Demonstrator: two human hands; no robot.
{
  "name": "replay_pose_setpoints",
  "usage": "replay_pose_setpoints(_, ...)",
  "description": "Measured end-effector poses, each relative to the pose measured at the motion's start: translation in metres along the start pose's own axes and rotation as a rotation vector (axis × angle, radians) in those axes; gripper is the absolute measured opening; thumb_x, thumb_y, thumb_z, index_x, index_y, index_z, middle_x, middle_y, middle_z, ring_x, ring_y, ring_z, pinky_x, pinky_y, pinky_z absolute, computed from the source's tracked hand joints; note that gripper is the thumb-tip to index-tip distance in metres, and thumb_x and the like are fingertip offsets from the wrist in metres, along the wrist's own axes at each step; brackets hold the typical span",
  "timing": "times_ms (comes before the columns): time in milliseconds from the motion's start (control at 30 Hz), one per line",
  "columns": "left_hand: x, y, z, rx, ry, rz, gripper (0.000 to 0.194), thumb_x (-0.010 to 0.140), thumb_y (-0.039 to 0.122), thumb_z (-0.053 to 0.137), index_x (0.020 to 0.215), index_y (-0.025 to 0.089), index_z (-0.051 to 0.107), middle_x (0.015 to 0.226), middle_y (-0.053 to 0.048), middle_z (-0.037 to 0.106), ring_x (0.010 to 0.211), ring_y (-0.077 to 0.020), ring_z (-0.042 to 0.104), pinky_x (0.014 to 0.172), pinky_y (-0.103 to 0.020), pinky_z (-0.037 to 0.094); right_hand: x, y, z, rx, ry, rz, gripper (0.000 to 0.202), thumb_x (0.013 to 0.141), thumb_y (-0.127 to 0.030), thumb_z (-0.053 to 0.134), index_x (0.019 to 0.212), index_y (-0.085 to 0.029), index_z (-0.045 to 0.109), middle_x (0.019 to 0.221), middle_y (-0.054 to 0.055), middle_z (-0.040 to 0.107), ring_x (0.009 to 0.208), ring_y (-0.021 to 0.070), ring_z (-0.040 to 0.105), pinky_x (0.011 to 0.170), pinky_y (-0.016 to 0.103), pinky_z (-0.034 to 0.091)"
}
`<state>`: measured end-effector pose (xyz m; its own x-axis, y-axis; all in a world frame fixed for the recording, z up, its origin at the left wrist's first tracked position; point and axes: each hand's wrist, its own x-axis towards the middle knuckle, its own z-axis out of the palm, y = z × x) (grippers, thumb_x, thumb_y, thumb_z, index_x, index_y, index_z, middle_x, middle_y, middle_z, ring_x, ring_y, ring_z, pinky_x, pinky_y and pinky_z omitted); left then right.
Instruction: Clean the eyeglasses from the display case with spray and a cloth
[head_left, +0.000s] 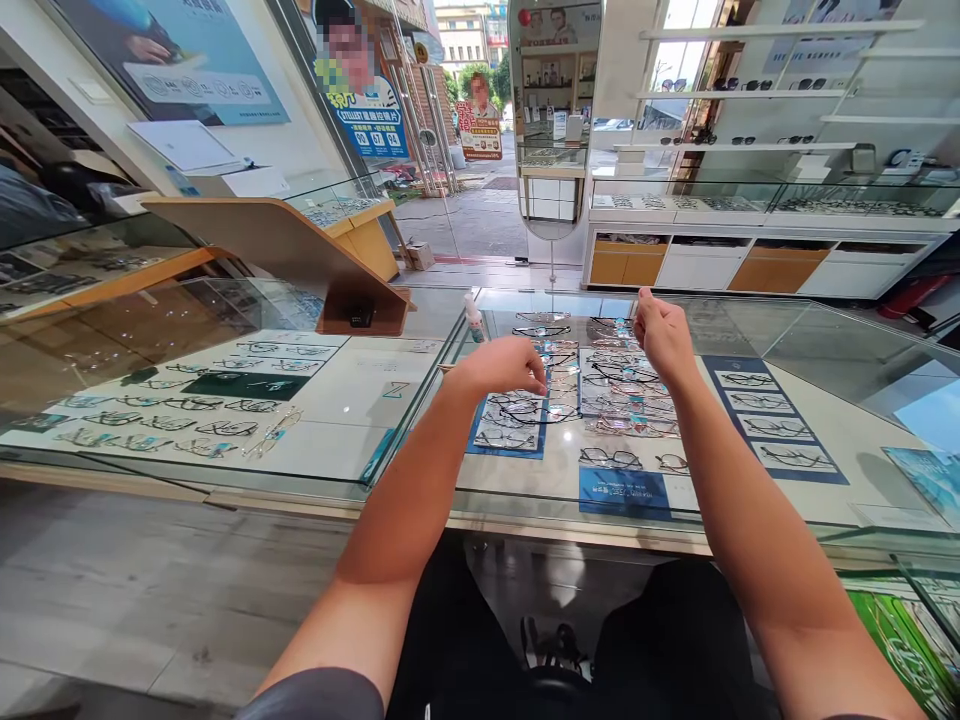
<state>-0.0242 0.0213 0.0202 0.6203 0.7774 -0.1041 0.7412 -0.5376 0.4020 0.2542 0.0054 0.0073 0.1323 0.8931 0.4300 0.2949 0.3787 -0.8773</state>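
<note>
Over the glass display counter [517, 495], my left hand [504, 366] hangs palm down with fingers bent and pressed together. Below its fingertips lie eyeglasses [514, 408], apparently without contact. My right hand [663, 335] is raised further back, its fingers closed in a pinch. Whatever either hand holds is hidden or too small to make out. Two columns of eyeglasses in front of me include a dark-framed pair [626, 373] between the hands. A small white bottle [473, 316] stands on the counter beyond my left hand.
More eyeglasses [225, 428] sit in the left counter section. A blue display board [776, 420] with several pairs lies at right. A brown wooden panel [300, 250] rises at back left. Behind the counter stands an oval mirror [553, 120]; a blue card [624, 492] lies near the front.
</note>
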Motion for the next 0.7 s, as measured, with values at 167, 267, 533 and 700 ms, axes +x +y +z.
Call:
replay_pose_setpoints(167, 0.010, -0.005, 0.008, 0.049, 0.068, -0.072, 0.009, 0.071, 0.032, 0.087, 0.079, 0.028, 0.089, 0.081, -0.007, 0.076, 0.067, -0.0216, 0.060, 0.069, -0.035, 0.038, -0.004, -0.004, 0.001, 0.044, 0.027, -0.002, 0.068, 0.096, -0.083, 0.055, 0.063, -0.027, 0.034, 0.055, -0.005, 0.034, 0.053, 0.0130, 0.027, 0.053, 0.033, 0.021)
replay_pose_setpoints(267, 0.013, -0.002, 0.012, 0.061, 0.053, -0.073, 0.004, 0.069, 0.027, 0.086, 0.073, 0.026, 0.087, 0.082, -0.007, 0.077, 0.068, -0.0215, 0.060, 0.067, -0.034, 0.036, -0.007, -0.009, 0.001, 0.052, 0.018, -0.035, 0.064, 0.094, -0.074, 0.067, 0.063, -0.026, 0.036, 0.060, -0.005, 0.034, 0.058, 0.0132, 0.028, 0.057, 0.033, 0.023)
replay_pose_setpoints(533, 0.003, 0.000, -0.008, -0.366, 0.074, 0.087, 0.028, 0.079, 0.052, 0.084, 0.079, 0.023, 0.086, 0.061, -0.001, 0.058, 0.055, -0.0143, 0.041, 0.058, -0.033, 0.027, -0.011, -0.016, 0.001, 0.125, -0.008, -0.027, 0.063, 0.090, -0.057, 0.074, 0.059, -0.025, 0.030, 0.061, -0.006, 0.023, 0.059, 0.0126, 0.021, 0.059, 0.034, 0.018)
replay_pose_setpoints(700, 0.016, 0.014, 0.008, -0.896, 0.475, 0.176, 0.034, 0.081, 0.055, 0.087, 0.083, 0.021, 0.081, 0.080, -0.002, 0.070, 0.075, -0.0145, 0.057, 0.074, -0.030, 0.043, -0.016, -0.018, 0.009, 0.208, -0.204, 0.015, 0.044, 0.089, -0.056, 0.077, 0.070, -0.024, 0.053, 0.060, -0.007, 0.031, 0.057, 0.0124, 0.023, 0.057, 0.033, 0.015)
